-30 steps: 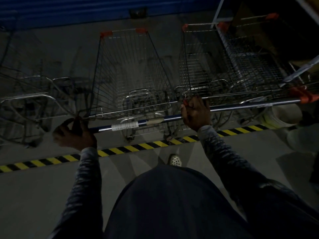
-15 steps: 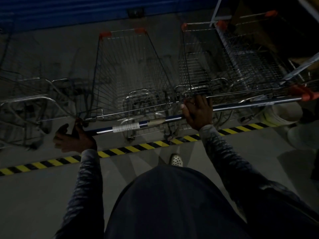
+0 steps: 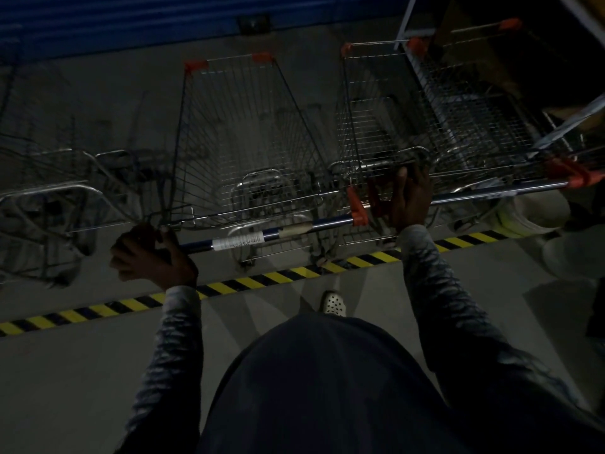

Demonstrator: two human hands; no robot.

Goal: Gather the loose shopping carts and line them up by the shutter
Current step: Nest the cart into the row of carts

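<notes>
Left hand [image 3: 154, 257] clenched round the left end of the middle handle [image 3: 262, 232]. Right hand [image 3: 404, 201] lies across the left end of the right handle [image 3: 491, 190], its fingers apparently straight rather than wrapped. Middle cart [image 3: 242, 132] and right cart [image 3: 376, 119] stand side by side directly ahead of the hands, long axes pointing at the shutter [image 3: 114, 24], noses short of it. Both handles run crosswise. Each hand is nearest its own cart, so a straight forward push seems indicated.

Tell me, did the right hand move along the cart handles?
Yes. The right hand slid to the right, away from the barcode label, uncovering the orange end cap.
</notes>
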